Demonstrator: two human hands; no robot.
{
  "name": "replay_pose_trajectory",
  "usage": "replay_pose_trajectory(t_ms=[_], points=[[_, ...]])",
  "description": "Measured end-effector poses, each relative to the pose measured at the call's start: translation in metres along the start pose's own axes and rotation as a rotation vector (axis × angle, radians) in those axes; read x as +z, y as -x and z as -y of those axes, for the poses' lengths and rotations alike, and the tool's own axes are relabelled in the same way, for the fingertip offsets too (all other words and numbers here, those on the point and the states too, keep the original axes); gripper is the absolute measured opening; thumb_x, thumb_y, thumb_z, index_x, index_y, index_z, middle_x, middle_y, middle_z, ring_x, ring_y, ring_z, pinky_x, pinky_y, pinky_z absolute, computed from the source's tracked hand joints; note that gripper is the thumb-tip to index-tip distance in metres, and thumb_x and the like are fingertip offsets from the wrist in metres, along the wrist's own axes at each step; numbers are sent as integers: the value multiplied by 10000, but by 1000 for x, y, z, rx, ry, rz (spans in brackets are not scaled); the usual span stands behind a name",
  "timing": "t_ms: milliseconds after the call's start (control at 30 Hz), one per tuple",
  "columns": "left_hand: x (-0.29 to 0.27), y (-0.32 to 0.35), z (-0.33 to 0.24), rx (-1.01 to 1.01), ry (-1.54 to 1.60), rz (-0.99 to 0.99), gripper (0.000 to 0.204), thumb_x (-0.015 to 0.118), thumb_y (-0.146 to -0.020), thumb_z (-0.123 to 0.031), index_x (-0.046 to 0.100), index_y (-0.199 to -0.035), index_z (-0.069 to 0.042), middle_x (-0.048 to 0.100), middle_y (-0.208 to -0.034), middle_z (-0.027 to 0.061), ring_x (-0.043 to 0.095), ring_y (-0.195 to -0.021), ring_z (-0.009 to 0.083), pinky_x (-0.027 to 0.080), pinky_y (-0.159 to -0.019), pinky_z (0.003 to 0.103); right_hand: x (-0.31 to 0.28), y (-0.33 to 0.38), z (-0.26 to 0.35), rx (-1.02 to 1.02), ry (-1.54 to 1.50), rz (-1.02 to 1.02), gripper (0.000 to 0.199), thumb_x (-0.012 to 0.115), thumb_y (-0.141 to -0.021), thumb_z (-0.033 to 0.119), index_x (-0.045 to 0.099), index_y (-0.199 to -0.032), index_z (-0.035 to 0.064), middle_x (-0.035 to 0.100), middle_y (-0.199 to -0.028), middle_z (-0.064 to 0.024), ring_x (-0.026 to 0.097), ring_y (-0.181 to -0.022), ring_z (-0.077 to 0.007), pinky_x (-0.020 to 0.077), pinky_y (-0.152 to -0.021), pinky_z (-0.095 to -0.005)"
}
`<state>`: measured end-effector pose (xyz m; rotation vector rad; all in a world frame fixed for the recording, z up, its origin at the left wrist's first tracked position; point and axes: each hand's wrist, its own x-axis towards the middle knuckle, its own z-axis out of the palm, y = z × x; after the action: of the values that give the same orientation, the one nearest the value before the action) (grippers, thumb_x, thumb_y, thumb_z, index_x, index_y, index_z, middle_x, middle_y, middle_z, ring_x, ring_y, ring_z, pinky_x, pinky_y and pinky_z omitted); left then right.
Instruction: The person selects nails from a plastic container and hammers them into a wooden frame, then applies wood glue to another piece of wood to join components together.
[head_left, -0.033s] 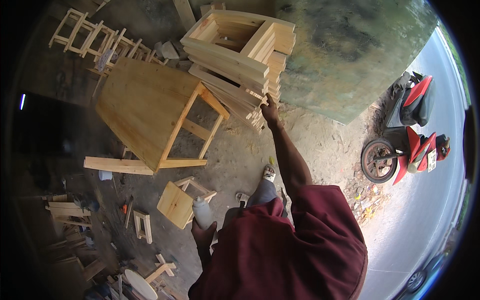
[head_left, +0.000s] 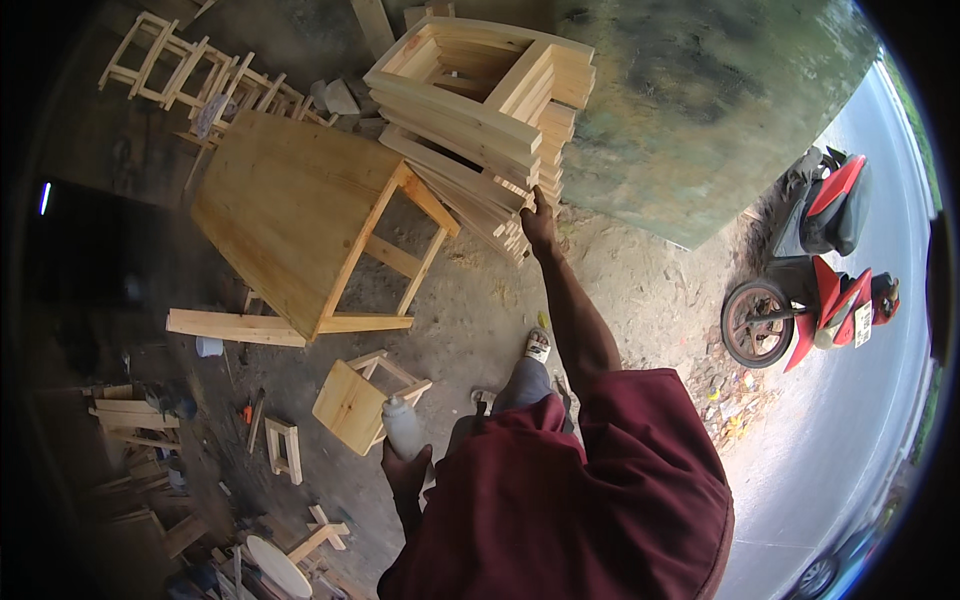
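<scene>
Right grip [head_left: 540,222] presses fingers on the stacked wooden frames [head_left: 480,120]; left grip [head_left: 405,465] is clamped around a pale bottle [head_left: 402,428].

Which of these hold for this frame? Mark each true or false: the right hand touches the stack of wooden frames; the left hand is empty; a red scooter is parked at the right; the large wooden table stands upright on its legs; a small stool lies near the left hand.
1. The right hand touches the stack of wooden frames: true.
2. The left hand is empty: false; it holds a pale bottle.
3. A red scooter is parked at the right: true.
4. The large wooden table stands upright: false; it lies tipped on its side.
5. A small stool lies near the left hand: true.
</scene>
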<state>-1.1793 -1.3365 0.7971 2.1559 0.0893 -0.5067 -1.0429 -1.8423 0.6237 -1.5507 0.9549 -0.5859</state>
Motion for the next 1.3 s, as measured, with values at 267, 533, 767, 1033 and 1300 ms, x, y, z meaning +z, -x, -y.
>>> replay_pose_trajectory(t_ms=[267, 533, 767, 1033, 1300], points=[[-31, 45, 47, -90, -40, -202, 630, 854, -620, -159, 550, -1153, -14, 668, -1016, 160, 669, -892, 284, 545, -801, 436, 23, 99, 41, 128, -297, -10, 536, 515, -880, 84, 503, -1415, 52, 479, -1452, -210, 489, -1302, -345, 375, -1087, -440], [-98, 96, 122, -13, 78, -362, 602, 856, -629, -169, 573, -1138, -15, 700, -1015, 166, 695, -897, 275, 557, -781, 420, 93, 307, 133, 547, -1259, 926, 481, 582, -927, 237, 527, -1396, 142, 493, -1458, -65, 471, -1325, -246, 385, -1081, -432], [-217, 186, 235, -189, 168, -579, 573, 833, -648, -199, 580, -1126, -8, 709, -975, 168, 712, -872, 282, 565, -755, 421, 184, 529, 197, 634, -1170, 1465, 457, 553, -943, 299, 546, -1383, 175, 490, -1462, -59, 451, -1341, -240, 392, -1081, -435], [-338, 266, 309, -271, 187, -858, 630, 836, -645, -209, 569, -1179, -8, 720, -989, 175, 727, -877, 281, 580, -745, 410, 295, 719, 226, 595, -670, 1893, 464, 523, -948, 329, 538, -1356, 107, 500, -1439, -102, 467, -1312, -265, 392, -1064, -444], [-434, 217, 308, -156, 132, -903, 696, 843, -647, -301, 575, -1239, -51, 713, -1010, 185, 714, -919, 346, 587, -777, 423, 393, 854, 256, -468, -425, 2077, 409, 679, -853, 120, 607, -1250, 50, 505, -1374, -140, 465, -1303, -257, 390, -1048, -391]])
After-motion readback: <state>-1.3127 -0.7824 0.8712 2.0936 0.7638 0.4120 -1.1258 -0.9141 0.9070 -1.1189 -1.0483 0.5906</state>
